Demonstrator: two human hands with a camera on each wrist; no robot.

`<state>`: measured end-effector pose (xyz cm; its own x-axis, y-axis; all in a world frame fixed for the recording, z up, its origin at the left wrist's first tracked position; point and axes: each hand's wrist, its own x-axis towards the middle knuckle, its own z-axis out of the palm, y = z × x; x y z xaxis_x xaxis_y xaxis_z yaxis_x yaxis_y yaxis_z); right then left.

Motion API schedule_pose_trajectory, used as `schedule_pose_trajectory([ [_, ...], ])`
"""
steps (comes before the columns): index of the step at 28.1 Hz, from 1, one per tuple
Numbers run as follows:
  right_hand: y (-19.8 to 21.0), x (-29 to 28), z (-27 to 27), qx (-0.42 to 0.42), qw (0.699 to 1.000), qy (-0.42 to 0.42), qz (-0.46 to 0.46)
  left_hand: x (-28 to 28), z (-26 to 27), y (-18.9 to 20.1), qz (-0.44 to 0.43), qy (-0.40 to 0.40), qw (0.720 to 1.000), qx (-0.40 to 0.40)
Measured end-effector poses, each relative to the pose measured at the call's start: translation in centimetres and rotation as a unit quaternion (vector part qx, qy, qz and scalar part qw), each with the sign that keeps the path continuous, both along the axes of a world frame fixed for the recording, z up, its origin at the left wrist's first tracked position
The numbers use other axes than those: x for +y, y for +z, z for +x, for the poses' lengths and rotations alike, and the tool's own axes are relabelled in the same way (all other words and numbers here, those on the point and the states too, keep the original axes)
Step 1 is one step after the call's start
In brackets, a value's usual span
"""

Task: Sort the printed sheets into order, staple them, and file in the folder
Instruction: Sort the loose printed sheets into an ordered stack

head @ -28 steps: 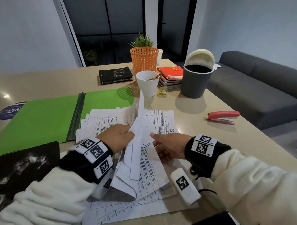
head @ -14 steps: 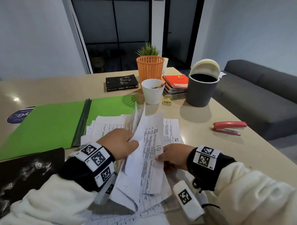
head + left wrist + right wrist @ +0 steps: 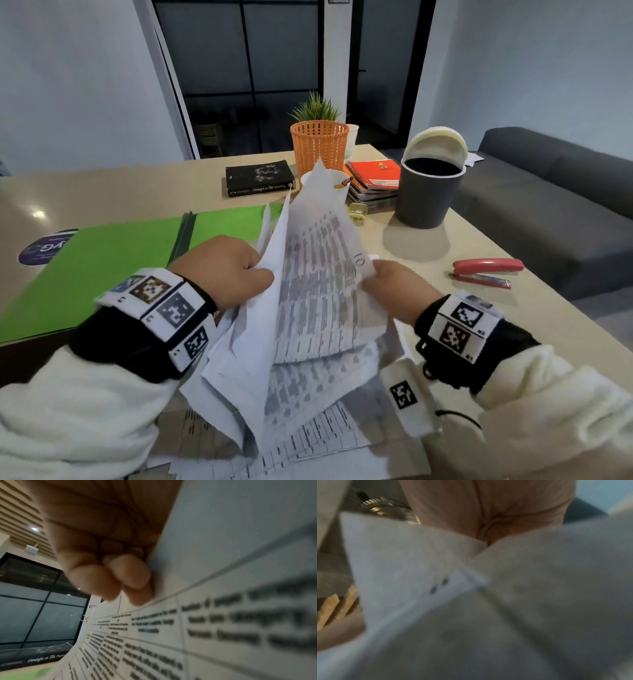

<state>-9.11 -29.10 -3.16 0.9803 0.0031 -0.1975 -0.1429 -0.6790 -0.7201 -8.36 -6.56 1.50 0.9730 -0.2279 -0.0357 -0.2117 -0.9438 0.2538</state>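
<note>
1. The bundle of white printed paper sheets (image 3: 318,274) stands lifted off the beige counter (image 3: 428,260), its long axis running from the person's chest up and away toward the orange mesh plastic basket (image 3: 319,147). The far corner tips up in front of the white cup (image 3: 337,181), and a handwritten "10" sits by the right edge.
2. The left hand (image 3: 219,270) grips the bundle's left edge, fingers curled in and thumb pressed on the paper. From the left wrist view the fingertips (image 3: 130,573) are bunched tight against a sheet of printed table text.
3. The right hand (image 3: 399,291) pinches the right edge just below the "10". The right wrist view is blurred and shows only palm and paper.
4. More printed sheets lie spread flat on the counter beneath the bundle, nearer the person than the basket.
5. The open bright green folder (image 3: 102,260) lies flat to the basket's left and nearer the person, just beside the left hand.
6. The red stapler (image 3: 486,272) lies well to the basket's right and nearer the person, apart from both hands.
7. The basket holds a green spiky plant (image 3: 317,108). The white cup holds a pencil. The dark grey bin (image 3: 428,195), right of the basket, has its cream lid tipped up, and its inside looks dark.
</note>
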Motion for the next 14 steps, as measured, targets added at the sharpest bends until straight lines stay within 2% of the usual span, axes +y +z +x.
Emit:
schedule_pose_trajectory([
  [4, 2.1, -3.9, 0.7, -0.099, 0.99, -0.101, -0.013, -0.6, 0.1, -0.3, -0.002, -0.007, 1.0, -0.002],
  [6, 2.9, -6.4, 0.5, -0.149, 0.975, -0.165, 0.016, -0.9, 0.2, -0.9, -0.003, -0.012, 1.0, -0.001],
  [11, 3.9, -11.4, -1.4, -0.165, 0.93, -0.314, 0.092, -1.5, 0.2, -2.2, -0.039, 0.004, 0.999, 0.031],
  [14, 3.4, -13.5, -2.1, -0.108, 0.946, -0.302, -0.04, -1.8, 0.4, -3.0, -0.061, 0.002, 0.997, 0.041],
])
